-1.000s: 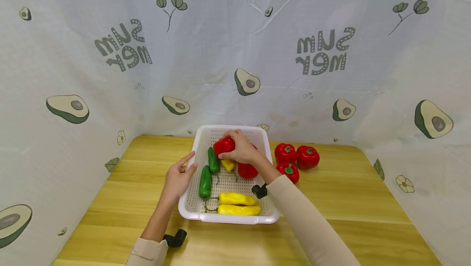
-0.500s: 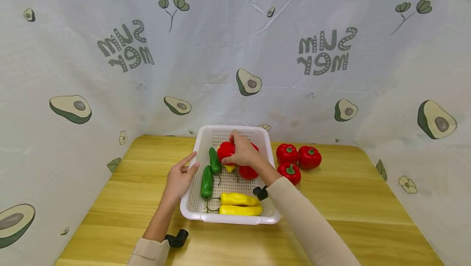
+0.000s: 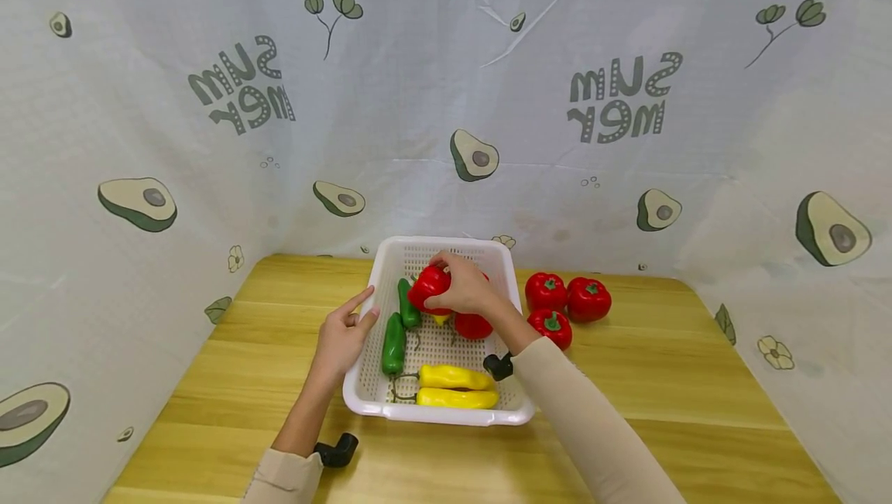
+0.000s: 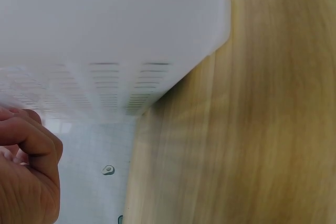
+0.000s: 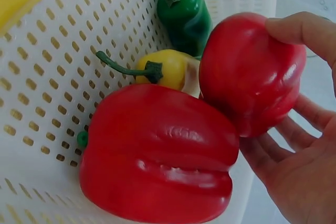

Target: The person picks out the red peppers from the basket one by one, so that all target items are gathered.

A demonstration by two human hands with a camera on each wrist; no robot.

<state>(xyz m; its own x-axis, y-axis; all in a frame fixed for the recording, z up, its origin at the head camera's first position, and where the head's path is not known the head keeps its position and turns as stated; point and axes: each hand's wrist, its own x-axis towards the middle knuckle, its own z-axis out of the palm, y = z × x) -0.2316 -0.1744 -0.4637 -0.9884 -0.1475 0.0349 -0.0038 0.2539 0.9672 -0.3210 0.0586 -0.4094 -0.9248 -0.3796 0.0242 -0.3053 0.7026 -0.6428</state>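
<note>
In the head view my right hand [image 3: 463,285] grips a red bell pepper [image 3: 430,287] over the far half of a white perforated basket [image 3: 446,416]. The right wrist view shows the thumb on one side of this pepper and the fingers beneath and behind it. A second red bell pepper [image 5: 157,156] lies right beside it in the basket. Partly covered behind them is a yellow pepper [image 5: 165,69] with a green stem. My left hand [image 3: 341,341] holds the basket's left rim with thumb and forefinger, its other fingers curled outside the wall.
Two green peppers [image 3: 393,345] lie along the basket's left side, and two long yellow peppers [image 3: 456,398] near its front. Outside, on the wooden table [image 3: 662,396], three red bell peppers [image 3: 588,299] sit to the right. A printed curtain [image 3: 418,101] hangs behind.
The gripped red bell pepper has shifted slightly right and nearer within the basket, covering more of the yellow pepper. My left hand stays at the rim.
</note>
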